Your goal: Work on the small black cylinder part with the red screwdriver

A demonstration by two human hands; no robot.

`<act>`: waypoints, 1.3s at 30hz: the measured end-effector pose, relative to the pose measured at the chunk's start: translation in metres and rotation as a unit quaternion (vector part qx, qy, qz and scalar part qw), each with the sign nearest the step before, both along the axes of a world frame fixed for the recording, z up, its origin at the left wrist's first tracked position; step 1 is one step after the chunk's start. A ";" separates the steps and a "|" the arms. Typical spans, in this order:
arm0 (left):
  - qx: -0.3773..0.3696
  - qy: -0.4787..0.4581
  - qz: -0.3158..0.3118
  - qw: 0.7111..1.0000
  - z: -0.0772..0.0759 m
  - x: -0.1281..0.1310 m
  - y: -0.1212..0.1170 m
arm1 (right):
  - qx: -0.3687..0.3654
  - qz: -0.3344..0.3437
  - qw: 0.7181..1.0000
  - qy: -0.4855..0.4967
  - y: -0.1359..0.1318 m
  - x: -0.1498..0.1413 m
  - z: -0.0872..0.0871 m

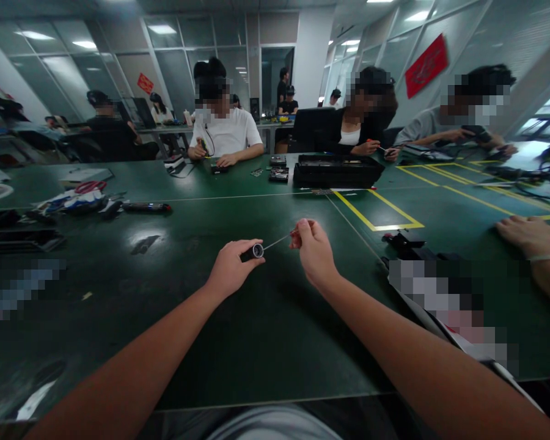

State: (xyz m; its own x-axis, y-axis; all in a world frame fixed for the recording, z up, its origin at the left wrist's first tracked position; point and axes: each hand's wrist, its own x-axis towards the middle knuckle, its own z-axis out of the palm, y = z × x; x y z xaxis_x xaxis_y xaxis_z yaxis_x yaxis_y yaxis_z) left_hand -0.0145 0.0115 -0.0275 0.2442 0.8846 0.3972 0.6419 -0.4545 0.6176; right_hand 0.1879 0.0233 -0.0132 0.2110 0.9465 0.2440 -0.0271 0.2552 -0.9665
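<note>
My left hand (231, 266) is wrapped round a short black flashlight-like cylinder (255, 251), its round end with a pale ring turned towards me. A thin, light-coloured strand or rod (277, 242) runs from beside that end up to the right. Its far end is pinched between the fingertips of my right hand (315, 247). Whether the strand is fixed to the cylinder cannot be made out. Both hands are above the green table (256, 348), a short distance apart.
On the left lie a black pen-like tool (146, 208), a heap of cables and gloves (85, 198) and black trays (22, 240). A long black case (337, 171) stands beyond my hands. To the right are black parts (406, 241) and a co-worker's hand (529, 235). Several people sit opposite.
</note>
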 end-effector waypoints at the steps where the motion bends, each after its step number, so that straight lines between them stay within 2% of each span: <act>1: -0.003 0.001 0.002 1.000 0.001 0.000 0.000 | 0.005 0.003 1.000 -0.014 -0.001 -0.001 0.001; 7: -0.020 0.010 0.006 1.000 0.005 0.001 -0.003 | 0.027 0.025 0.995 -0.090 -0.007 -0.003 0.002; 11: -0.026 0.007 0.017 0.999 0.006 0.002 -0.003 | 0.050 0.024 0.993 -0.103 -0.010 -0.003 0.006; 16: -0.026 0.007 0.017 1.000 0.006 0.002 -0.004 | 0.046 0.026 0.996 -0.070 -0.007 -0.003 0.002; 23: -0.028 0.010 0.011 1.000 0.006 0.002 -0.004 | -0.024 0.026 0.999 -0.007 0.002 0.000 -0.008; 26: -0.029 0.008 0.017 0.999 0.005 0.002 -0.004 | -0.016 0.020 1.000 -0.011 0.000 -0.001 -0.007; 33: -0.032 -0.005 0.024 0.999 0.002 0.000 -0.001 | 0.057 0.049 0.988 -0.135 -0.013 0.001 0.009; 39: -0.026 -0.005 0.025 0.999 0.002 -0.001 0.000 | 0.051 -0.025 0.967 -0.249 -0.018 0.005 0.017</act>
State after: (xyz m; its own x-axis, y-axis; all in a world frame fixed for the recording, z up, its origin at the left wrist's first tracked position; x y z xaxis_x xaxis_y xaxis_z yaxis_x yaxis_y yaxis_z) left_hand -0.0154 0.0115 -0.0260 0.1951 0.9154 0.3520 0.6573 -0.3884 0.6458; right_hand 0.1928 0.0053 0.0037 0.0884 0.9041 0.4182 0.4508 0.3380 -0.8262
